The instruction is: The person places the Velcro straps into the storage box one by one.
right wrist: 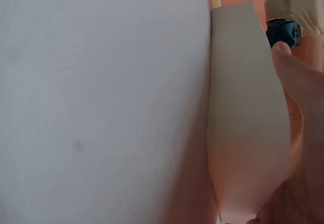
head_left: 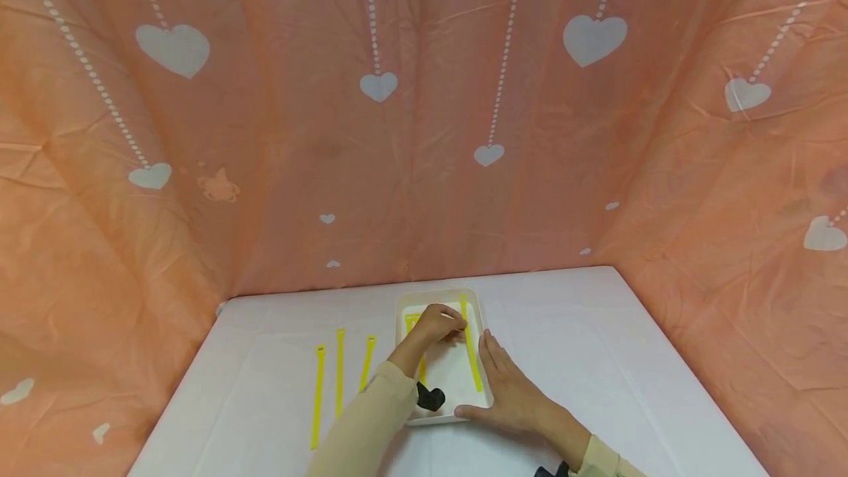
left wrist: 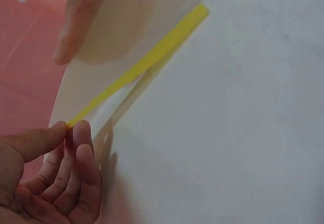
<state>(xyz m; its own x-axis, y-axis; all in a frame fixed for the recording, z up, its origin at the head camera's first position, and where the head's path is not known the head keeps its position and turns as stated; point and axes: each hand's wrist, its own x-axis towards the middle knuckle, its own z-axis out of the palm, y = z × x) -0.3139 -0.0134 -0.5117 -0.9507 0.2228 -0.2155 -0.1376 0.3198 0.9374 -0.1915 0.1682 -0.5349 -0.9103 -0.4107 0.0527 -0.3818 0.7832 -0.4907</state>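
Observation:
In the head view my left hand [head_left: 440,324] reaches over a white tray [head_left: 452,407] and pinches a long, flat yellow cable tie [head_left: 473,359] along the tray's right side. The left wrist view shows thumb and index finger pinching one part of that tie [left wrist: 164,46], while its far end slants across the white tray floor. My right hand [head_left: 515,391] lies along the tray's right wall with fingers straight and the thumb at the near corner. The right wrist view has this hand [right wrist: 309,95] against the tray's outer wall [right wrist: 248,102].
More yellow ties [head_left: 422,368] lie along the tray's left side, partly hidden by my left forearm. Three others, a left one [head_left: 318,396], a middle one [head_left: 340,370] and a right one [head_left: 367,361], lie on the white table [head_left: 265,359]. A pink curtain [head_left: 424,190] hangs behind.

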